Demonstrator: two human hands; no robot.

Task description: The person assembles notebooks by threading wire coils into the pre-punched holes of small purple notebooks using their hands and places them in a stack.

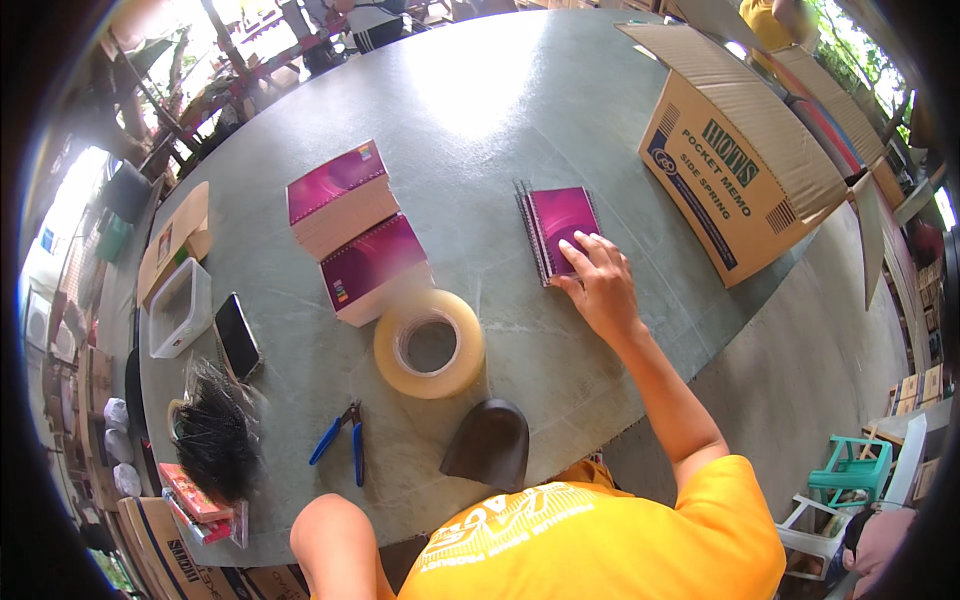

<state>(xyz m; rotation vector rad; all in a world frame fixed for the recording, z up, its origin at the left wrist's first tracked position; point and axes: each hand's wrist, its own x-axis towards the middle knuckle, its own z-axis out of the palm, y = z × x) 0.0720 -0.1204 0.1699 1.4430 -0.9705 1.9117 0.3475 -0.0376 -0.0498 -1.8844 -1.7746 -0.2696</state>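
— Where do we find the notebooks?
— We see the purple, spiral-bound pair or more on the grey table, between the stacked notebooks and the cardboard box.

— Which way do they point?
— We see the long axis running away from the wearer, far end tipped slightly left, wire spirals along both long sides.

— And the hands?
— We see the right hand laid over the near end, fingertips on the cover; whether it grips, we cannot tell. The left is outside our view.
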